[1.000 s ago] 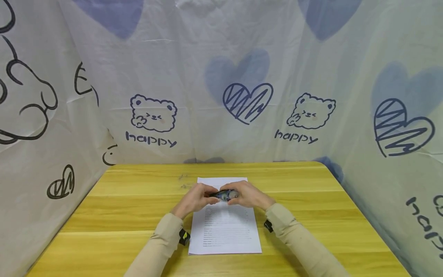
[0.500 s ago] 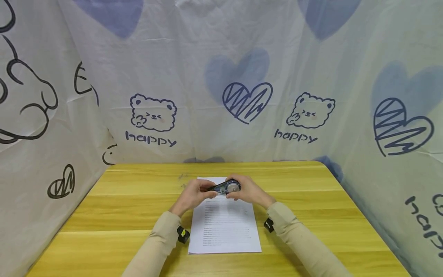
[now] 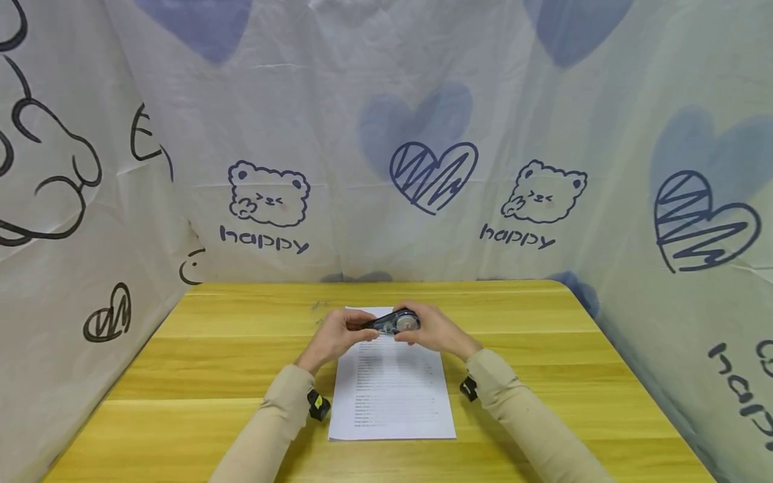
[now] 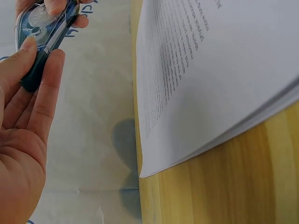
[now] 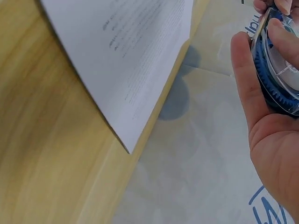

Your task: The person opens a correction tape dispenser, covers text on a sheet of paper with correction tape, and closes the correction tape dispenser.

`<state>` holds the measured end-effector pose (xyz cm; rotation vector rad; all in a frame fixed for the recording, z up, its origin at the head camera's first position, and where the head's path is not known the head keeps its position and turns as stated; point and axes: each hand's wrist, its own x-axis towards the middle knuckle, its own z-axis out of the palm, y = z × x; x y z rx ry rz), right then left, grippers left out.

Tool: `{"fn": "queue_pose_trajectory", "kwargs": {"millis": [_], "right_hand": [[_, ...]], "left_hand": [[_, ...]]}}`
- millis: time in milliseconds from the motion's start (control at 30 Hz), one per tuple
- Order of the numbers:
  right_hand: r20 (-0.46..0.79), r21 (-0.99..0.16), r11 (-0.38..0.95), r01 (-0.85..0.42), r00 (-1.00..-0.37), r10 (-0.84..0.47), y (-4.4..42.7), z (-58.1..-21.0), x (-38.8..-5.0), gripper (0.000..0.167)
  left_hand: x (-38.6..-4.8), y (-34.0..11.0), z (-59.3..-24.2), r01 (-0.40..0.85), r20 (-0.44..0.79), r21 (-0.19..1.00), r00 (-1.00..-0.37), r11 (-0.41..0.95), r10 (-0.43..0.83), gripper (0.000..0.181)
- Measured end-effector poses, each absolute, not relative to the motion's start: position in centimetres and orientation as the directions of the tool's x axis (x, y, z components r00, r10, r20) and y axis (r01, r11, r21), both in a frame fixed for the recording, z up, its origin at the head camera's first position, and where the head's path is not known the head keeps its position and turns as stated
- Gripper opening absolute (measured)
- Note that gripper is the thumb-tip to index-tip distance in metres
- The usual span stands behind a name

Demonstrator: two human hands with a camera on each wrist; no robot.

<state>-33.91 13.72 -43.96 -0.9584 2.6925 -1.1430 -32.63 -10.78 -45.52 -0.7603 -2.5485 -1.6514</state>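
Tape dispenser (image 3: 392,323): raised above the printed sheets (image 3: 395,399), apart from them
Left hand (image 3: 338,335): pinches its dark, narrow end
Right hand (image 3: 433,329): grips the rounded, wheeled end, so the two-ended hold likely steadies it
Printed sheets: flat on the bench (image 3: 531,362), seemingly placed within easy reach
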Motion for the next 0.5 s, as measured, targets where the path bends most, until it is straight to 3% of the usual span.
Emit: {"fn": "queue_pose_trajectory", "kwargs": {"millis": [500], "right_hand": [[0.161, -0.702, 0.522, -0.484, -0.822, -0.546, 14.35, -43.90, -33.82, 0.041]], "left_hand": [[-32.52, -11.14, -45.28, 0.394, 0.255, 0.832, -0.897, 0.390, 0.362, 0.028]]}}
